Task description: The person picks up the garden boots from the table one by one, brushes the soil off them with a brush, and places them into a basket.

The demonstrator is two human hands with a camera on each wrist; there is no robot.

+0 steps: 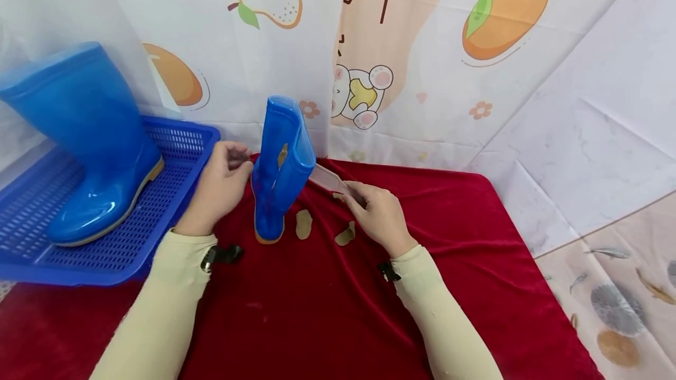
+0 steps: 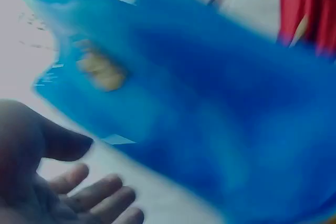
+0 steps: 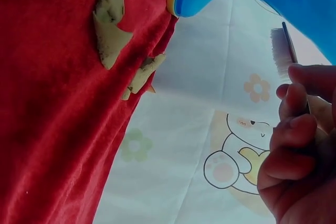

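A glossy blue rain boot stands upright on the red cloth, with a tan, mud-like lump stuck to its shaft. Left of the boot is my left hand, its fingers loosely bent and nothing in them. In the left wrist view the thumb lies close to the boot's edge; contact cannot be told. My right hand grips the handle of a brush with pale bristles, on the boot's right side. The brush's far end is partly hidden behind the boot in the head view.
A second blue boot stands in a blue plastic basket at the left. Tan flakes lie on the red cloth right of the boot. Behind hangs a white printed curtain.
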